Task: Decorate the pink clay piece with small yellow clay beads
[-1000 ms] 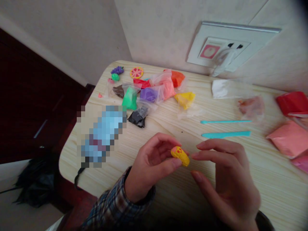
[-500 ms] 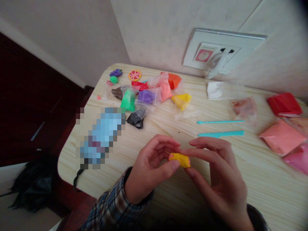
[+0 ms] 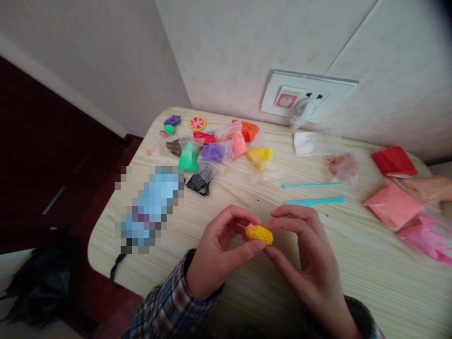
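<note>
A small yellow clay piece (image 3: 260,234) with a textured surface and a pink end is held between my two hands above the front of the table. My left hand (image 3: 226,254) pinches its left part, thumb along the near side and fingers behind. My right hand (image 3: 307,254) has its thumb and index finger on the right end, with the other fingers curled. The tips of some left fingers are hidden behind the piece. Beyond my hands lie a turquoise modelling knife (image 3: 314,202) and a thinner turquoise modelling stick (image 3: 312,185).
Bagged clay includes green (image 3: 189,157), black (image 3: 200,181), yellow (image 3: 260,158) and salmon (image 3: 394,203) packets. Clay grapes (image 3: 172,120) and a round red-and-yellow clay disc (image 3: 197,123) sit at the back left. A blurred-out blue object (image 3: 153,202) lies left. A wall socket (image 3: 307,98) holds a plug.
The yellow piece is turned and tilted slightly, showing more of its broad yellow face. My right hand has shifted a little left in view. The camera view has also shifted.
</note>
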A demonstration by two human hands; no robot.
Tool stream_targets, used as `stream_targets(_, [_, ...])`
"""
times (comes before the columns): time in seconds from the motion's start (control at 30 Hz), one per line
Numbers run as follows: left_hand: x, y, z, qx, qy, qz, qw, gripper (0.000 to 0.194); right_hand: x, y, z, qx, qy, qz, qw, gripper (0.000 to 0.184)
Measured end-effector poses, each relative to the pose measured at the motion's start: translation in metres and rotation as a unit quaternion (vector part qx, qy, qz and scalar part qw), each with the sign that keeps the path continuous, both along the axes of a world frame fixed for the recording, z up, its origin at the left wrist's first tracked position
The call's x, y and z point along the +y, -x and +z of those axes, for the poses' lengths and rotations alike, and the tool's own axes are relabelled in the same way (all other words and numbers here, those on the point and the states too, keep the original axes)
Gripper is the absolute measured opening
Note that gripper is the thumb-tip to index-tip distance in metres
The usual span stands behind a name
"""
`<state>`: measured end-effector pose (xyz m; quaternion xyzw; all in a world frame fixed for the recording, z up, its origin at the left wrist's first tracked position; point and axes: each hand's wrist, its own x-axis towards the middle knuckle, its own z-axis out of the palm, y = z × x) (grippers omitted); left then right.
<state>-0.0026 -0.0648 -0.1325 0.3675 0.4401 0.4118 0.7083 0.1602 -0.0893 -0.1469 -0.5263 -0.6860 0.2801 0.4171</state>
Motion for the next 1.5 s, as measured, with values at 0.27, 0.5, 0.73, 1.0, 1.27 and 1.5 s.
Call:
stream_targets(0.27, [0.0003,0.0019,-0.0057,-0.146,0.064,-0.024,0.987,0.031,-0.0034,0.0043,0.0004,0.035,-0.034,0.000,0.999,0.021])
stream_targets(0.5, [0.0003,0.0034,-0.0080,-0.200,0.077,-0.039,0.976,0.028,-0.0061,0.0034,-0.0017,0.053,-0.065,0.005,0.996,0.031])
stream_targets(0.73, [-0.0010,0.0039,-0.0063,-0.180,0.079,-0.030,0.980,0.029,-0.0036,0.0012,-0.0023,0.028,-0.101,-0.007,0.994,0.036])
stream_targets(1.0, [-0.0011,0.0028,-0.0046,-0.136,0.062,-0.009,0.989,0.025,-0.0010,0.0025,-0.0025,-0.009,-0.131,-0.005,0.991,0.037])
stream_targets(1.27, [-0.0021,0.0011,-0.0056,-0.150,0.072,-0.010,0.986,0.021,-0.0006,0.0019,0.0001,-0.048,-0.152,-0.010,0.987,0.033])
stream_targets(1.5, [-0.0013,0.0014,-0.0048,-0.149,0.071,-0.008,0.986,0.019,-0.0008,0.0033,0.0015,-0.067,-0.171,-0.005,0.983,0.029])
